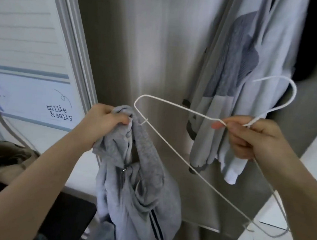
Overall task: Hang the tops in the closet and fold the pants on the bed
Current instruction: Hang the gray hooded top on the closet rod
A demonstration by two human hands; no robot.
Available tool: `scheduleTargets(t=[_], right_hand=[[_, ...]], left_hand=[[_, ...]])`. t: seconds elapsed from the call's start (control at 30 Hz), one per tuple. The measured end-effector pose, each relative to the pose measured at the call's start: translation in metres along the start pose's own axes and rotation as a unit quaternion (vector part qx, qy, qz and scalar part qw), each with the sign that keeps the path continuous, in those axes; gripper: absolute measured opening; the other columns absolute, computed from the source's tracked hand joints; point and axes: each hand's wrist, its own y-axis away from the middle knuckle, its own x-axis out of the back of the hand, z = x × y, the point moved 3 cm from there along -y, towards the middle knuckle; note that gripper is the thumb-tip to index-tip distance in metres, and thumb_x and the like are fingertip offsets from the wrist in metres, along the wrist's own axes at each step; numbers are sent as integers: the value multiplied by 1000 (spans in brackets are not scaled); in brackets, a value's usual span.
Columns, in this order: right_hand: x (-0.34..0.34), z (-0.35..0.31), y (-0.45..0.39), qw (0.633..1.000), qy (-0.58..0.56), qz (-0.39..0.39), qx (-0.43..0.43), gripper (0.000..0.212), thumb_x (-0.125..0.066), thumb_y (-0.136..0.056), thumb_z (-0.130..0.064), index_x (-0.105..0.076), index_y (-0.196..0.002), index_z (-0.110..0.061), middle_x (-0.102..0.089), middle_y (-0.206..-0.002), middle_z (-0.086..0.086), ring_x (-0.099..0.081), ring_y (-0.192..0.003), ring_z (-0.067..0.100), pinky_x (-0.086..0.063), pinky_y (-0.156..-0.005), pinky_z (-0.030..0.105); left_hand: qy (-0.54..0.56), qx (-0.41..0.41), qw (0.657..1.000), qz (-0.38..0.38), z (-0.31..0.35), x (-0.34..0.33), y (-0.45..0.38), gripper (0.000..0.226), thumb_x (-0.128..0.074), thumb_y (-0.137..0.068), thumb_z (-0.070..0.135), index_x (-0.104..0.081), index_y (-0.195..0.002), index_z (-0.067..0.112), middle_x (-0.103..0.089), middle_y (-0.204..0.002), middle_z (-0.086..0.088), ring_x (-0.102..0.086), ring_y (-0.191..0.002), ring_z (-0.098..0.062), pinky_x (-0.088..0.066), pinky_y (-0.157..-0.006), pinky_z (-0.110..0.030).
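Hanger shoulder tip touches the bunched grey zip-up hooded top clamped in the left hand — thin white wire hanger, neck pinched by right hand, slants lower-right, closet ahead.

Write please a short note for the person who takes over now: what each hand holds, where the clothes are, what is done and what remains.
Left hand: grips the bunched grey zip hoodie, which hangs down from it.
Right hand: pinches the white wire hanger at its neck; one shoulder end of the hanger is beside the hoodie's top.
Done: a light blue top already hangs in the closet behind.
Left: get the hoodie onto the hanger and hang it up. Pants and bed are not in view, so the folding cannot be judged.
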Motion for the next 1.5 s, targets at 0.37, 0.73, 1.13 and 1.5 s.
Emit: scheduleTargets(t=[0.37,0.73,1.13,1.5], right_hand=[[-4,54,1,983,134,-65,-110,30,-51,-96,-7,-71,-74,-10,-35,-38,-6,-29,-33,5,-25,-36,17],[-5,99,23,981,169,97,-21,26,-61,-88,-19,-69,-65,-9,-46,-49,12,-37,-44,14,-29,-45,23],[7,95,59,984,69,118,115,60,-52,-91,-36,-50,-52,11,-40,-40,12,-37,-37,26,-33,-40,42],[23,112,54,953,243,157,85,22,-55,-95,-16,-62,-75,-13,-59,-62,-10,-54,-56,6,-38,-53,10]], left_hand=[[-133,-23,991,17,1,-71,19,34,-72,-83,38,-72,-71,6,-66,-63,-11,-63,-58,-16,-51,-58,-27],[-286,-193,936,75,28,-134,68,22,-67,-87,26,-71,-75,7,-66,-68,-8,-62,-65,-28,-54,-67,-40],[-342,-351,869,-62,13,-141,109,57,-30,-92,68,-73,-85,32,-58,-92,9,-52,-95,-17,-35,-87,-36],[-132,-75,979,134,-40,-114,109,65,-49,-83,72,-58,-59,13,-49,-50,-7,-48,-51,-22,-42,-51,-38]])
